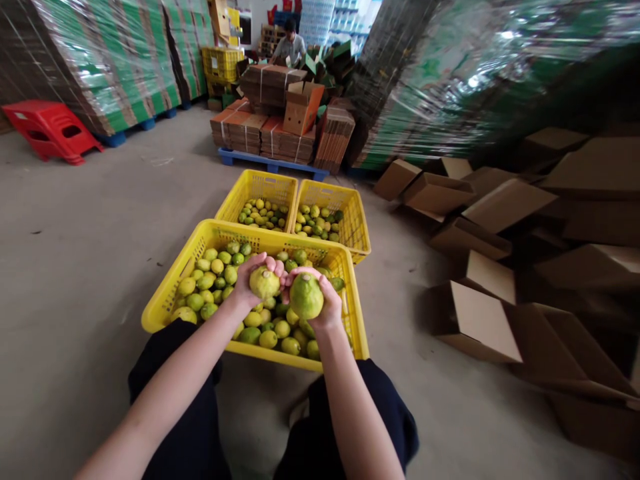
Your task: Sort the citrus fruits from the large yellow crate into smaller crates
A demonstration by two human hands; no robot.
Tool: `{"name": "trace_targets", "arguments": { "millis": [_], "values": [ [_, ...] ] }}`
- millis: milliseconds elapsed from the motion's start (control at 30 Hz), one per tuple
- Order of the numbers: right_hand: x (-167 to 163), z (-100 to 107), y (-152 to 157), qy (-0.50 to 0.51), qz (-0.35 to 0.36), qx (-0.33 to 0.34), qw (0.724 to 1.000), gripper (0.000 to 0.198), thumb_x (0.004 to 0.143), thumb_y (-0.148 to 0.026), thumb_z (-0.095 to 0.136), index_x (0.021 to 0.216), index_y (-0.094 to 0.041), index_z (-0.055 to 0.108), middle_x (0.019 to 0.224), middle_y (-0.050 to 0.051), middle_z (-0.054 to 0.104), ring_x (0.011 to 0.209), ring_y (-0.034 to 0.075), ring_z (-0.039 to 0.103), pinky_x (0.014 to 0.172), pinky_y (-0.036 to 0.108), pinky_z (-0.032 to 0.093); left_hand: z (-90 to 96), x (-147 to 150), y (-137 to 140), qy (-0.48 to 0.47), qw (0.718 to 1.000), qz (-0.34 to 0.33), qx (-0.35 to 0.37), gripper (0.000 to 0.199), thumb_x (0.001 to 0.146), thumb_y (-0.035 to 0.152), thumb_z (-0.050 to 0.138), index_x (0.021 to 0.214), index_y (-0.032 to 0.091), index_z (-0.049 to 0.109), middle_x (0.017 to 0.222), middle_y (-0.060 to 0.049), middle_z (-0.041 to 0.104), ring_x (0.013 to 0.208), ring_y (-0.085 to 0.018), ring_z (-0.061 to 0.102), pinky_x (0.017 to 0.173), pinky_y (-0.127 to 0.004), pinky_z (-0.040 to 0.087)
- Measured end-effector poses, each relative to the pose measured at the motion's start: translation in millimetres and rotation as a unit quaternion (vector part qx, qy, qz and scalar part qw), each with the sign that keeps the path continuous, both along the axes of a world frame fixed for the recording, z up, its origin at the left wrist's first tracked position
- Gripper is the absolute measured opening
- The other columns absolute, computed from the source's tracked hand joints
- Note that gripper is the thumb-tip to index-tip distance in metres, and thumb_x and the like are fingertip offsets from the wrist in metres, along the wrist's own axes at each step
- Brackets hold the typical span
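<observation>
Left hand: gripping a yellowish lemon above the near crate
Right hand: gripping a greener lemon, also above the near crate
Other lemons: inside the near crate

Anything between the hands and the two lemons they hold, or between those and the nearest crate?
Nothing visible: the left hand directly holds the yellower lemon, the right hand the greener lemon. Beneath them, the nearest yellow crate is open-topped, with no lid showing.
</observation>
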State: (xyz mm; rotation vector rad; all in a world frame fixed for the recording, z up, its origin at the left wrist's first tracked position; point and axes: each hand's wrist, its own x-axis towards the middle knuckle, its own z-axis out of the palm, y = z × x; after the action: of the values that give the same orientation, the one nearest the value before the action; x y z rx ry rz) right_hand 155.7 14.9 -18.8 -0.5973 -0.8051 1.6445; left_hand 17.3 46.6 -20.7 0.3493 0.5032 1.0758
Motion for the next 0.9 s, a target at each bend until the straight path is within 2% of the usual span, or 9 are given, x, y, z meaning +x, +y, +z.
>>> {"name": "trace_targets", "arguments": {
  "millis": [133,233,300,367,467,633,733,800,900],
  "values": [
    [-4.6,2.5,1.8,0.076,-0.051,-0.078,0.993,0.033,0.075,-0.042,0.061,0.097,-0.019,0.071,0.085,0.007,0.075,0.089,0.026,0.073,0.078,0.042,0.063,-4.7,6.3,5.3,-0.075,0.992,0.072,-0.073,0.034,0.091,0.034,0.046,0.069,0.016,0.063,0.068,-0.006,0.065,0.062,-0.016,0.065,0.053,-0.027,0.054],
    [-5.1,-0.2,6.1,0.156,-0.083,-0.141,0.974,0.036,0.080,-0.030,0.055,0.114,-0.022,0.064,0.095,0.006,0.077,0.084,0.022,0.075,0.078,0.040,0.063,-10.2,9.7,12.4,-0.080,0.985,0.101,-0.117,0.034,0.095,0.030,0.039,0.092,0.014,0.068,0.083,-0.009,0.072,0.071,-0.019,0.070,0.055,-0.026,0.056],
    [-4.3,-2.7,10.1,0.187,-0.101,-0.196,0.957,0.033,0.083,-0.025,0.052,0.114,-0.019,0.062,0.095,0.008,0.077,0.078,0.020,0.075,0.073,0.036,0.064,-12.6,11.1,16.6,-0.061,0.983,0.097,-0.144,0.036,0.097,0.027,0.036,0.100,0.011,0.067,0.083,-0.011,0.073,0.072,-0.019,0.071,0.057,-0.026,0.058],
    [-3.6,-3.7,13.5,0.202,-0.122,-0.256,0.937,0.026,0.088,-0.026,0.052,0.109,-0.015,0.062,0.086,0.010,0.077,0.073,0.019,0.074,0.067,0.030,0.064,-13.7,12.4,18.9,-0.032,0.981,0.089,-0.167,0.037,0.098,0.027,0.035,0.105,0.008,0.066,0.078,-0.011,0.073,0.068,-0.018,0.071,0.060,-0.026,0.060],
    [-4.1,-1.9,16.0,0.202,-0.145,-0.315,0.916,0.022,0.093,-0.030,0.052,0.103,-0.013,0.063,0.075,0.007,0.074,0.069,0.017,0.073,0.061,0.025,0.063,-12.4,14.5,18.3,-0.003,0.978,0.079,-0.192,0.040,0.100,0.031,0.037,0.112,0.004,0.063,0.073,-0.011,0.072,0.064,-0.018,0.071,0.057,-0.024,0.060],
    [-4.1,-1.3,16.3,0.190,-0.166,-0.344,0.905,0.016,0.094,-0.027,0.054,0.095,-0.014,0.062,0.073,0.006,0.073,0.067,0.016,0.072,0.061,0.025,0.063,-6.2,16.3,12.4,0.012,0.974,0.068,-0.218,0.041,0.101,0.032,0.037,0.115,0.003,0.062,0.071,-0.011,0.072,0.062,-0.018,0.072,0.056,-0.022,0.060],
    [-0.3,-3.8,15.1,0.169,-0.137,-0.338,0.916,0.014,0.093,-0.026,0.055,0.092,-0.014,0.063,0.070,0.005,0.073,0.061,0.015,0.070,0.055,0.023,0.061,-5.7,14.6,9.7,0.004,0.976,0.061,-0.211,0.039,0.099,0.031,0.038,0.112,0.004,0.063,0.074,-0.013,0.072,0.068,-0.019,0.073,0.059,-0.024,0.062],
    [2.4,-4.6,13.6,0.156,-0.113,-0.313,0.930,0.017,0.092,-0.030,0.056,0.092,-0.014,0.064,0.071,0.005,0.073,0.059,0.015,0.069,0.047,0.021,0.056,-6.5,12.7,8.7,-0.006,0.979,0.060,-0.195,0.037,0.098,0.031,0.038,0.105,0.006,0.064,0.077,-0.012,0.072,0.069,-0.019,0.073,0.060,-0.026,0.062],
    [4.4,-4.8,12.3,0.161,-0.082,-0.230,0.956,0.027,0.091,-0.039,0.054,0.095,-0.015,0.066,0.080,0.005,0.075,0.058,0.015,0.068,0.038,0.019,0.049,-6.7,9.8,7.5,-0.014,0.987,0.066,-0.147,0.030,0.095,0.028,0.040,0.090,0.013,0.065,0.072,-0.006,0.070,0.058,-0.016,0.068,0.055,-0.027,0.060]
  ]
}}
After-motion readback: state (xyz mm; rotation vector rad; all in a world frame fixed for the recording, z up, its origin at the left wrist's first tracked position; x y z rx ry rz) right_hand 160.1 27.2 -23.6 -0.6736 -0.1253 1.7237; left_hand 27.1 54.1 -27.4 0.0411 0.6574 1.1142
